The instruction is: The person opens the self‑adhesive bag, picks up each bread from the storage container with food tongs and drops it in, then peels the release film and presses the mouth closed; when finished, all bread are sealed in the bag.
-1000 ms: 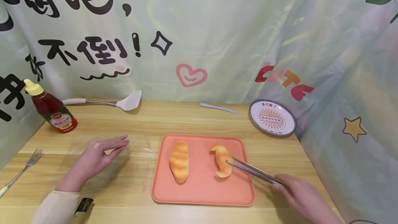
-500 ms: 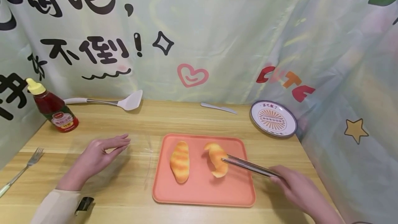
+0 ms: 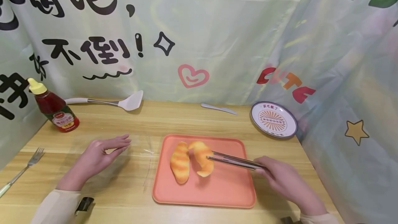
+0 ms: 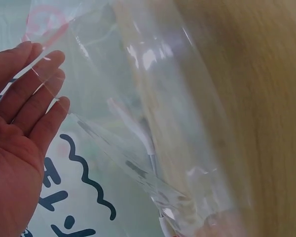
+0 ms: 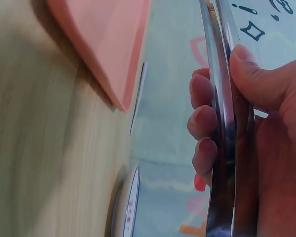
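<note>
In the head view my right hand (image 3: 284, 180) grips a pair of metal tongs (image 3: 237, 161) from the right. The tongs pinch a curved croissant (image 3: 203, 158) over the pink tray (image 3: 227, 191). Left of it lies an oblong striped bread roll (image 3: 179, 163), whose upper end the croissant nearly meets. The right wrist view shows thumb and fingers wrapped along the tongs (image 5: 224, 128). My left hand (image 3: 101, 153) hovers left of the tray with relaxed, nearly straight fingers. In the left wrist view, clear plastic film (image 4: 148, 98) overlaps its fingertips.
At the back left stand a red sauce bottle (image 3: 57, 110) and a white spatula (image 3: 130, 101). A knife (image 3: 219, 108) lies at the rear, with a round plate (image 3: 273, 120) leaning at the back right. A fork (image 3: 32, 160) lies far left. Printed cloth (image 3: 217, 27) hangs behind.
My right hand has carried the croissant leftward in the tongs, from the tray's right side to close beside the striped roll. My left hand has stayed put.
</note>
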Demonstrator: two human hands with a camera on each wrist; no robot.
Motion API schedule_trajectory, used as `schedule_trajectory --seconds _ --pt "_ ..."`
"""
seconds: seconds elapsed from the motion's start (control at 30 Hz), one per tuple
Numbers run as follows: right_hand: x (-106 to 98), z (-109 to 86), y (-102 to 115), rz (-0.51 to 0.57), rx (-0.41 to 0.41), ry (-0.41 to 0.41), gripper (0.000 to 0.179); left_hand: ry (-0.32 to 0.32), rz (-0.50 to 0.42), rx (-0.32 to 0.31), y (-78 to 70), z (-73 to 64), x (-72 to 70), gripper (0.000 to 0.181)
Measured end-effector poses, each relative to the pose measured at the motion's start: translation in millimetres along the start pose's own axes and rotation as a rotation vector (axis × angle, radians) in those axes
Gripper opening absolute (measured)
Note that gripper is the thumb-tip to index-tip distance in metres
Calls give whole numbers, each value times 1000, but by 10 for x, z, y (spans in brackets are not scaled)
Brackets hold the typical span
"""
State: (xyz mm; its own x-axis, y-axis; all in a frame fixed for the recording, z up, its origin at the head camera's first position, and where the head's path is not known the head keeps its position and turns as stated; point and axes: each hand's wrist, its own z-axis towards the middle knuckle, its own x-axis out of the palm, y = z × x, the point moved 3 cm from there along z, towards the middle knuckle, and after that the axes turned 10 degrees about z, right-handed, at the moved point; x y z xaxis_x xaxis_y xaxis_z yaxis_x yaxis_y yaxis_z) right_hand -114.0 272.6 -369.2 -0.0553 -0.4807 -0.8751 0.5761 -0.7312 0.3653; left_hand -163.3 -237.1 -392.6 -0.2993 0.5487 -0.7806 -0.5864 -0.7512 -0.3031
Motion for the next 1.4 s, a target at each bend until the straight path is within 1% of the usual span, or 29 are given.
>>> schedule_trajectory --seconds 0.13,0.27,0.4,0.5,0.77,0.97,1.2,1.4 --pt "30 97 47 11 -8 15 23 -7 -3 3 8 -2 7 38" --pt "72 195 92 22 -49 22 20 -15 -5 5 13 -1 10 39" --pt "132 293 147 -3 -85 25 17 -15 -9 -2 5 1 6 39" --pt "181 368 190 -6 -85 42 14 -8 -10 -9 11 -2 3 39" --pt "262 546 305 73 -73 75 10 -6 -18 -11 21 -11 -17 40" --pt "344 668 347 72 -56 116 8 -6 -25 -7 47 -28 -2 41" --pt "462 776 421 68 -113 128 11 -3 -36 -10 37 -27 -6 40" --pt "547 864 502 76 -128 147 12 2 -60 -6 28 -18 -1 39"
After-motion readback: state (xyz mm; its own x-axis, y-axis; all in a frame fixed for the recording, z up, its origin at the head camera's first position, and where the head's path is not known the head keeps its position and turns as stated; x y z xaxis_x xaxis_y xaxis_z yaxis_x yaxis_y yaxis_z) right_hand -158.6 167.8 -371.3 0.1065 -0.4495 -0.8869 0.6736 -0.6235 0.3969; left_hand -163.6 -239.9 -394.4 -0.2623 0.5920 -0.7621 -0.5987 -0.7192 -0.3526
